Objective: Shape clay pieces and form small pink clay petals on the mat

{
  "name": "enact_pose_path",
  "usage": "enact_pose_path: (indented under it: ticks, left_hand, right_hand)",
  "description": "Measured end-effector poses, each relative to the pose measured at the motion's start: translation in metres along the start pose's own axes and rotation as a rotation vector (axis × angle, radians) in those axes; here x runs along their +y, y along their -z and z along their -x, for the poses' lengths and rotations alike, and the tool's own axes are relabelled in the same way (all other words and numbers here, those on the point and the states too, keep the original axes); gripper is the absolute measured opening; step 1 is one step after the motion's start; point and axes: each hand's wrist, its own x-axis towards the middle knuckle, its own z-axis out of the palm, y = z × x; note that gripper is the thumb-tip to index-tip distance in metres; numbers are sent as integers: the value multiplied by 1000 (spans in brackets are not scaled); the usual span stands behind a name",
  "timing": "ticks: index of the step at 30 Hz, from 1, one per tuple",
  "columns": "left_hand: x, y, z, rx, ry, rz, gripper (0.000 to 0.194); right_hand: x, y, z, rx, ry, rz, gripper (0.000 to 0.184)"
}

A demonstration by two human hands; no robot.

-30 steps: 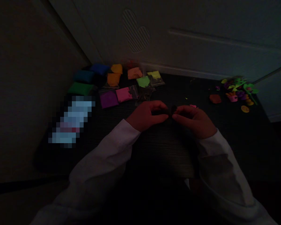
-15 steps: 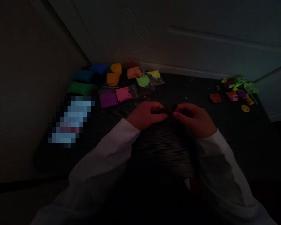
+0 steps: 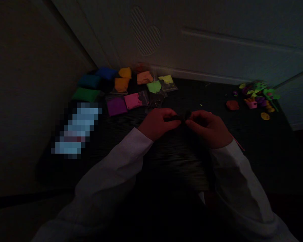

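Lump (image 3: 188,115) at tips of right fingers (image 3: 201,114)

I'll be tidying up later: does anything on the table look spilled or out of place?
A tiny pale scrap lies loose on the dark table beyond the right hand, apart from the bags, like a stray crumb. No clear damage shows, though the picture is very dim.

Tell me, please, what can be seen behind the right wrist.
A thin pink strip pokes out beside the pale cuff; its other end is covered by the right hand or wrist.
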Motion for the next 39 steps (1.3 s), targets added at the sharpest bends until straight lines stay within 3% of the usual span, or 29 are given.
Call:
enact_pose_path:
  ticks: [15, 25, 39]
  left_hand:
    - [-1, -1, 0, -5, -18, 41, 21]
    - [1, 0, 1, -83, 0, 135, 20]
    - [-1, 1, 0, -114, 7, 191, 29]
  right_hand:
    - [2, -1, 1, 15, 67, 115, 15]
    - [0, -1, 0, 16, 67, 162, 15]
    - [5, -3, -1, -16, 17, -145, 14]
